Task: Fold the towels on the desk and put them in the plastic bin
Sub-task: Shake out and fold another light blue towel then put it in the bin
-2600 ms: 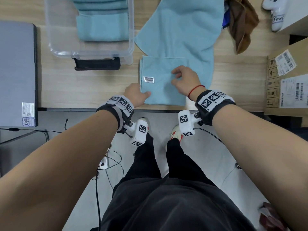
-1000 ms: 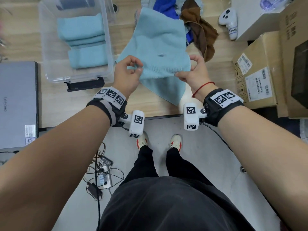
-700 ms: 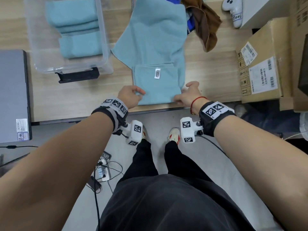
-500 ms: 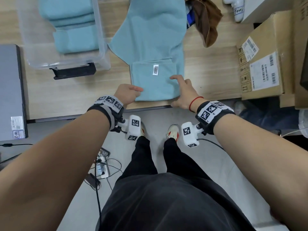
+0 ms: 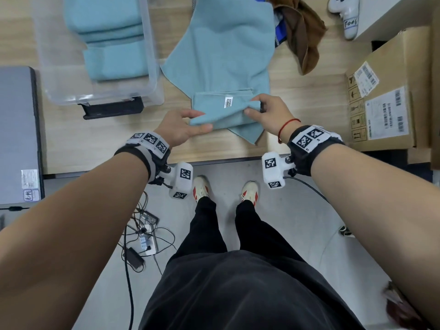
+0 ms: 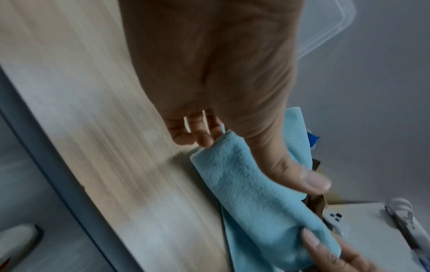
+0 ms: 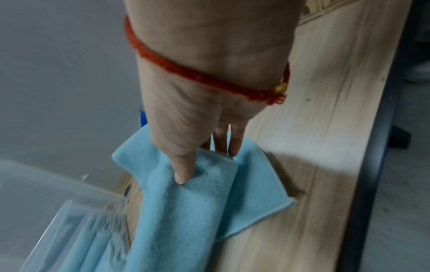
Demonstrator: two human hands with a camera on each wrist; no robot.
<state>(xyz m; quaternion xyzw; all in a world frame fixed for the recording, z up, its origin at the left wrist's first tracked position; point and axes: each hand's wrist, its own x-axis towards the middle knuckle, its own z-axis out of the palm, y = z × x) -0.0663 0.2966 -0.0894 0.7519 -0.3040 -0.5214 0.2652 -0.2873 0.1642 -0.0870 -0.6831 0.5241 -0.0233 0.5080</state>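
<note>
A folded light-blue towel [image 5: 221, 108] with a small white label is held just above the wooden desk [image 5: 95, 136]. My left hand [image 5: 183, 126] pinches its near left corner between thumb and fingers, which also shows in the left wrist view [image 6: 253, 184]. My right hand [image 5: 264, 110] pinches the right end of the same folded towel [image 7: 197, 184]. Beneath it lies a second, unfolded light-blue towel [image 5: 228, 51]. The clear plastic bin [image 5: 152, 67] at the back left holds several folded blue towels [image 5: 109, 44].
A brown cloth [image 5: 302, 34] and a blue one lie behind the towels. A grey laptop [image 5: 16, 134] sits at the left edge, cardboard boxes [image 5: 385, 91] at the right. A white controller [image 5: 345, 15] rests at the back right. A black clip [image 5: 112, 110] sits before the bin.
Half a second ago both hands lay at the folded towel's near edge on the desk. Now each pinches an end and the towel is raised off the towel beneath it.
</note>
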